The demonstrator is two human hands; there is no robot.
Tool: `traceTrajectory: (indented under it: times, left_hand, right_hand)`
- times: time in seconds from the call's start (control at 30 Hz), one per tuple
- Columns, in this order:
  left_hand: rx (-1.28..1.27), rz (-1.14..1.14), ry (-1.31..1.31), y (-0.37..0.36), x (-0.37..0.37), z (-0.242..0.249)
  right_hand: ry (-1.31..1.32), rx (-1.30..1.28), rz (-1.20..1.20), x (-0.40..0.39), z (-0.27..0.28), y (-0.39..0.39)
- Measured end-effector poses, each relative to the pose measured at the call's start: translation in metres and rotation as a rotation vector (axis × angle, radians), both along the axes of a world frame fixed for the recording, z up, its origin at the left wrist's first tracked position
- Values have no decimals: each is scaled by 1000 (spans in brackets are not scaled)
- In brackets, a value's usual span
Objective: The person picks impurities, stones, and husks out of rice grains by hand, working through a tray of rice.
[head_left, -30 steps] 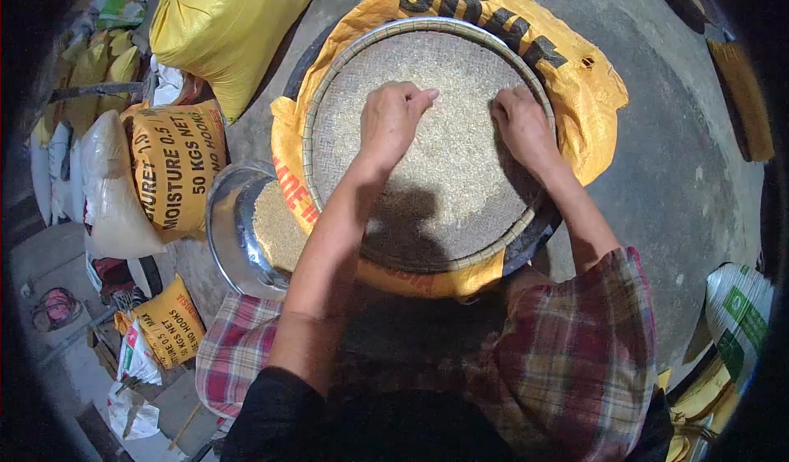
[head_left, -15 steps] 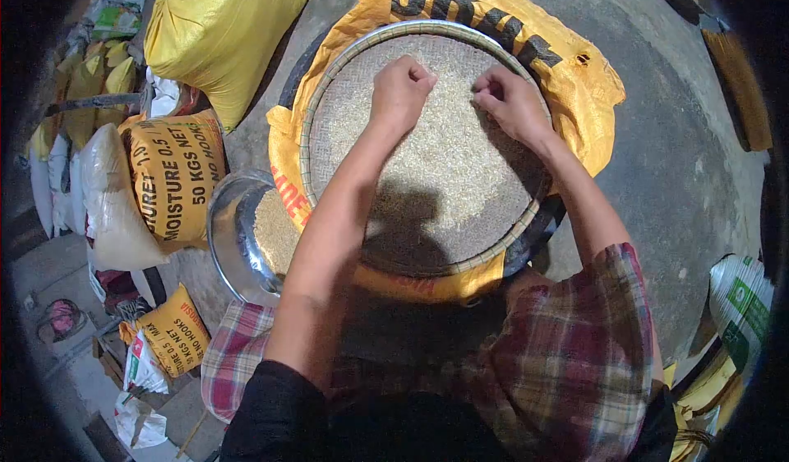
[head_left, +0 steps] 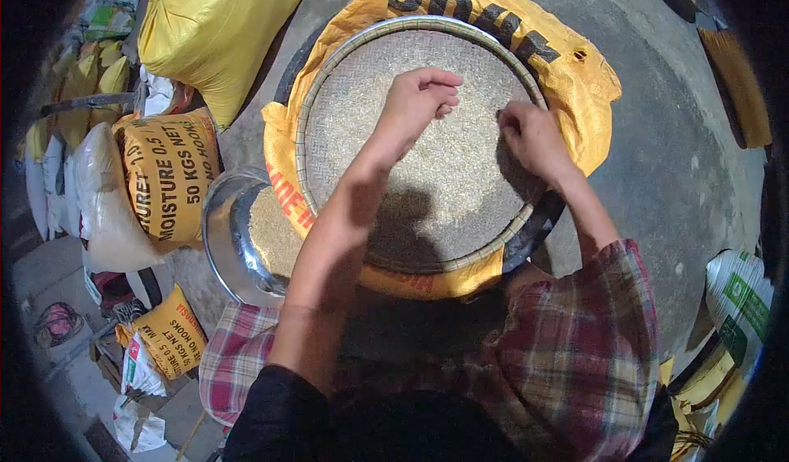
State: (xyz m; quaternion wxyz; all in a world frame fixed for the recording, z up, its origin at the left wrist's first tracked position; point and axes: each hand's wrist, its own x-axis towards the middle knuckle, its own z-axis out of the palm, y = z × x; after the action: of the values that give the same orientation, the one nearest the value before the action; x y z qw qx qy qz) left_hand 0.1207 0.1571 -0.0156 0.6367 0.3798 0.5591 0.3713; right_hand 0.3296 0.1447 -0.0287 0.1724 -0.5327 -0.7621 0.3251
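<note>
A round woven winnowing basket [head_left: 308, 162] with a bound rim holds a spread layer of pale grain [head_left: 448, 187]. My left hand [head_left: 415, 113] hovers over the left middle of the grain, its index finger stretched out and the others loosely bent, with nothing visible in it. Over the basket's right side is my right hand [head_left: 536, 140], its fingers curled together in a pinch near the rim. Whatever lies between those fingertips is too small to make out. An orange woven sack [head_left: 588, 104] surrounds the basket from beneath.
A metal basin [head_left: 215, 232] with brownish grain [head_left: 275, 232] stands at the left. Beyond it are a full yellow sack [head_left: 218, 39] and a printed orange sack [head_left: 168, 174]. A broom-like brown object [head_left: 734, 88] lies far right on the concrete floor [head_left: 649, 166].
My left hand has moved slightly right and toward me, its fingers loosening from a closed pinch. My right hand has shifted right and nearer, toward the rim.
</note>
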Motion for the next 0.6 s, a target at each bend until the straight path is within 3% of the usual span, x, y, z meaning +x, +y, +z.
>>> traceTrajectory:
  times: [0.07, 0.13, 0.2, 0.27, 0.33, 0.5, 0.6]
  left_hand:
    - [-30, -12, -50, 5, 5, -3]
    - [-61, -25, -95, 7, 12, -3]
    - [270, -195, 604, 8, 21, -2]
    - [240, -203, 672, 10, 30, -4]
    - [446, -286, 870, 12, 36, -15]
    - [467, -345, 941, 12, 44, -21]
    - [526, -342, 853, 13, 32, -17]
  right_hand:
    - [154, 111, 16, -10, -6, -8]
    - [135, 8, 32, -13, 4, -5]
    - [253, -35, -13, -13, 9, 0]
    - [233, -81, -56, -9, 18, 6]
    - [120, 89, -27, -1, 8, 14]
    - [151, 102, 27, -5, -9, 5]
    - [160, 129, 39, 3, -11, 6]
